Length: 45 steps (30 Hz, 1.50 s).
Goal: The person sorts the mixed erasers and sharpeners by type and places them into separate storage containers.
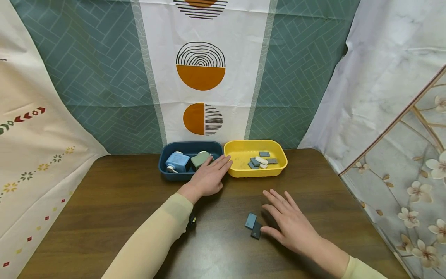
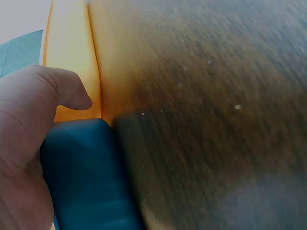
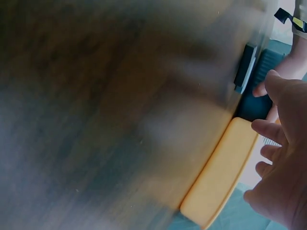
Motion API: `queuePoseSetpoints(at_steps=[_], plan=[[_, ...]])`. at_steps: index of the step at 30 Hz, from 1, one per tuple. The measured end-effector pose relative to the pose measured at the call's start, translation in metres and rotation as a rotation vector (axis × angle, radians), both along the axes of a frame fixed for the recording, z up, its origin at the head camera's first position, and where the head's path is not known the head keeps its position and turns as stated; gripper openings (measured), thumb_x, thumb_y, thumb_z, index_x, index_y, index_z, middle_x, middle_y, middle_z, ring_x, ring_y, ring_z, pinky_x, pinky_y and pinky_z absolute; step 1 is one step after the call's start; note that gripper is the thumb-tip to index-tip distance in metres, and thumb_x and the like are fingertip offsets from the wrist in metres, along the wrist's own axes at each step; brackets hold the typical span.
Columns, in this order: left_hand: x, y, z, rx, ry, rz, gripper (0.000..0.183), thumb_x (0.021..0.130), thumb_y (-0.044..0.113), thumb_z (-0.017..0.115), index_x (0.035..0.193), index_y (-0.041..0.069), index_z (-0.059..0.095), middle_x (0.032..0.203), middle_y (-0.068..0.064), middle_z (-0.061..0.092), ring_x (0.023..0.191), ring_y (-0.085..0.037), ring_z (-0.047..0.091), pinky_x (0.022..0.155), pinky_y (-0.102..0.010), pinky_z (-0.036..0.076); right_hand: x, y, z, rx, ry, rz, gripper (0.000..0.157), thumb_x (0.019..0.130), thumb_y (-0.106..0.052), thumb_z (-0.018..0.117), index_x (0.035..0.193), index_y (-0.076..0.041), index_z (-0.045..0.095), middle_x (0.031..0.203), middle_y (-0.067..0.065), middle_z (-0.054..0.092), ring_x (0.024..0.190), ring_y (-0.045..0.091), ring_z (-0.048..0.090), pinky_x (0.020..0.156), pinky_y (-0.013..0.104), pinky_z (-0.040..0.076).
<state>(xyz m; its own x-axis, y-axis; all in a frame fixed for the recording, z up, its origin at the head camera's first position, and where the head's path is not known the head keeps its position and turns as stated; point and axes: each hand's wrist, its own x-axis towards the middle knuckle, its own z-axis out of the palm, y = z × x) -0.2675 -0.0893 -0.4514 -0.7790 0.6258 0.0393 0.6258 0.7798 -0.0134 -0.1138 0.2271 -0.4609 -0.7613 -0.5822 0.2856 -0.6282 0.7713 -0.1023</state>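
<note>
My left hand (image 1: pixel 208 178) reaches across the near right corner of a navy bin (image 1: pixel 174 177), fingers extended toward the yellow bin (image 1: pixel 251 174) beside it. Inside the navy bin lie a light-blue bottle-like container (image 1: pixel 178 161) and a green one (image 1: pixel 201 159), the latter partly hidden by the hand. Over the table, my right hand (image 1: pixel 292 224) is held with fingers spread and nothing in its grasp. Just left of its thumb lie a small blue rectangular block (image 1: pixel 250 221) and a dark one (image 1: pixel 256 231), touching or nearly so.
Several small blue-grey blocks (image 1: pixel 264 154) and white pieces (image 1: pixel 261 160) lie in the right part of the yellow bin. Both bins stand at the back of the brown wooden table (image 1: pixel 115 209). A patterned curtain (image 1: pixel 104 116) hangs behind them, with cloths at both sides.
</note>
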Motion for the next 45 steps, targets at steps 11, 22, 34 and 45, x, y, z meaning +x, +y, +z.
queuePoseSetpoints(at_steps=[11,22,34,45], plan=[[-0.001,0.0,-0.002,-0.01,-0.002,0.007,0.086,0.106,0.021,0.07,0.178,0.016,0.024,0.185,-0.002,0.014,0.17,-0.02,0.009,0.136,-0.054,0.01,0.008,-0.003,-0.001,0.014,-0.056,-0.003,0.052,0.095,-0.053,0.085,0.124,-0.012,0.073,0.174,0.012,0.042,0.163,0.036,0.034,0.127,0.071,0.026],[-0.001,0.0,-0.003,-0.011,-0.007,0.011,0.086,0.106,0.021,0.07,0.178,0.016,0.024,0.185,-0.001,0.014,0.17,-0.02,0.009,0.137,-0.054,0.01,0.01,-0.002,-0.007,0.043,-0.147,-0.003,0.053,0.097,-0.06,0.08,0.123,-0.015,0.073,0.178,0.01,0.035,0.166,0.034,0.028,0.129,0.071,0.021],[-0.001,0.0,-0.003,0.003,-0.002,0.007,0.086,0.105,0.021,0.071,0.178,0.016,0.025,0.185,-0.001,0.015,0.17,-0.02,0.01,0.136,-0.054,0.01,0.012,-0.004,-0.012,0.048,-0.11,0.035,0.049,0.097,-0.059,0.08,0.12,-0.016,0.072,0.176,0.013,0.039,0.164,0.036,0.031,0.126,0.072,0.026],[-0.001,0.0,-0.002,0.004,-0.011,0.01,0.086,0.105,0.02,0.071,0.177,0.016,0.025,0.185,-0.001,0.015,0.17,-0.02,0.01,0.136,-0.054,0.011,0.012,-0.006,-0.016,0.055,-0.092,0.055,0.046,0.099,-0.059,0.079,0.117,-0.017,0.071,0.174,0.013,0.041,0.163,0.036,0.034,0.126,0.072,0.028]])
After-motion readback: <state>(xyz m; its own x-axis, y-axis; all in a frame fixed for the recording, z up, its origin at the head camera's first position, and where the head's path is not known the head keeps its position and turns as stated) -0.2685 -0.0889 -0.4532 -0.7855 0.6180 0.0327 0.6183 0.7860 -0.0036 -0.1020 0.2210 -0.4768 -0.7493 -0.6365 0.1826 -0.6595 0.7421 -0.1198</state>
